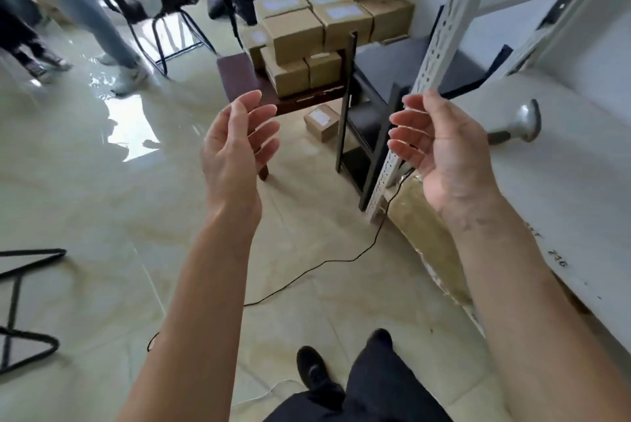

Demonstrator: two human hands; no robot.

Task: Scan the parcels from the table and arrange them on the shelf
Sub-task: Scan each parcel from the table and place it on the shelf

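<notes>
Low in the frame, dark trousers and a black shoe (316, 370) on pale glossy floor tiles. At centre, left hand (235, 148) and right hand (440, 148) raised palms facing, fingers loosely spread, grasping nothing. At right, a grey scanner (522, 121) resting on a white shelf (563, 182), black cable (341, 259) trailing across the floor. Further back, at upper centre, cardboard parcels (307, 35) stacked on a dark table (239, 80); one small parcel (321, 122) on the floor beneath.
</notes>
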